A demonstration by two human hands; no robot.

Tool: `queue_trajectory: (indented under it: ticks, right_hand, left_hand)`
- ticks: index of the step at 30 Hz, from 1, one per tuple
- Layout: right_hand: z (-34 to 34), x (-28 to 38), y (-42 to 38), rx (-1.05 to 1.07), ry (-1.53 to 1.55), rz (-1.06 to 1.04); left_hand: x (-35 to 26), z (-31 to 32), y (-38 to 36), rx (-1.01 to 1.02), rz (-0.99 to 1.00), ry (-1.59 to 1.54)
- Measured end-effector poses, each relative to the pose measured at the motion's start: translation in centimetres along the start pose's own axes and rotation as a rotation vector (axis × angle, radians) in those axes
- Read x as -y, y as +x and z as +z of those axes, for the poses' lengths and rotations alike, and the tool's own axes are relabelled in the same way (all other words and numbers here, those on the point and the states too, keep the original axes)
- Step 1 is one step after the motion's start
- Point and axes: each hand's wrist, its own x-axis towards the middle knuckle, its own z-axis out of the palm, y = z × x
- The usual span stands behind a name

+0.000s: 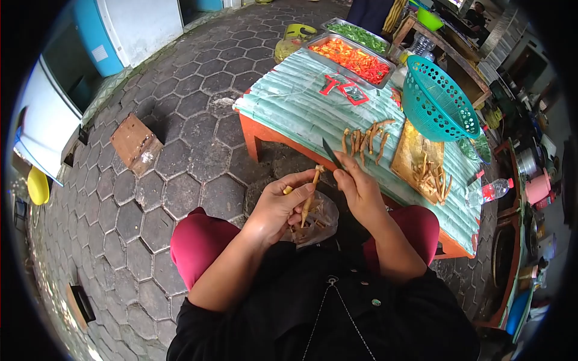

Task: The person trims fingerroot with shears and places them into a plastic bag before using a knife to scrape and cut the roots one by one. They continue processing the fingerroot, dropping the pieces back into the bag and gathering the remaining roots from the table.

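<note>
My left hand [282,204] is closed around a slender, pale brown root [310,201], which stands nearly upright with its knobby end on top. My right hand [361,186] grips a small knife [330,153], its dark blade pointing up and left, just apart from the root. Below my hands, between my knees, a clear plastic bag [325,225] holds brownish scraps. Several similar unpeeled-looking roots [361,141] lie on the table in front of me. More root pieces [435,180] rest on a wooden cutting board [412,147].
A low table [283,99] has a green striped cover. On it are a teal colander [436,99], a metal tray of cut red and orange peppers [352,57], a tray of chopped greens [358,36] and a plastic bottle [495,190]. A wooden block [135,141] sits on the paving.
</note>
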Motion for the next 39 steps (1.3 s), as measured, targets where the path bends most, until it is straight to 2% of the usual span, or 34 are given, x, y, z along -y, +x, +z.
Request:
queue_trajectory:
  ticks: [1, 4, 8, 13, 17, 19, 22, 26, 28, 31, 33, 34, 39]
  right_hand:
    - [0.1, 0.2, -0.1, 0.002, 0.001, -0.001]
    - [0.6, 0.5, -0.2, 0.057, -0.009, -0.247]
    - [0.6, 1.1, -0.3, 0.077, -0.115, -0.246]
    - [0.5, 1.0, -0.3, 0.021, -0.234, -0.350]
    - [0.0, 1.3, -0.4, 0.063, -0.344, -0.255]
    - [0.0, 1.0, -0.2, 0.079, -0.270, -0.313]
    - [0.9, 1.4, -0.6, 0.042, -0.111, -0.274]
    - [0.8, 1.0, -0.5, 0.063, -0.130, -0.268]
    - [0.9, 0.9, -0.4, 0.030, -0.146, -0.339]
    - [0.4, 1.0, -0.3, 0.086, -0.210, -0.290]
    - [0.6, 0.8, -0.3, 0.089, -0.134, -0.288]
    - [0.7, 0.7, -0.3, 0.087, -0.062, -0.288]
    - [1.2, 1.1, -0.7, 0.075, -0.107, -0.224]
  left_hand:
    - [0.1, -0.1, 0.1, -0.006, 0.004, 0.000]
    - [0.5, -0.1, 0.2, -0.025, 0.032, 0.005]
    - [0.4, -0.1, 0.2, 0.022, 0.072, 0.039]
    - [0.3, -0.3, 0.0, 0.037, 0.089, 0.069]
    - [0.1, -0.2, -0.3, 0.037, 0.099, 0.095]
    - [0.0, -0.3, -0.4, 0.029, 0.091, 0.096]
    - [0.0, -0.7, -0.3, 0.039, 0.092, 0.110]
    - [0.0, -0.8, -0.4, 0.059, 0.109, 0.120]
    - [0.2, -0.9, -0.2, 0.048, 0.107, 0.095]
    - [0.0, -0.7, -0.4, 0.022, 0.095, 0.067]
    - [-0.1, -0.6, -0.5, 0.008, 0.092, 0.063]
    - [0.0, -0.6, -0.5, -0.004, 0.103, 0.078]
    - [0.5, -0.7, -0.3, 0.038, 0.216, 0.239]
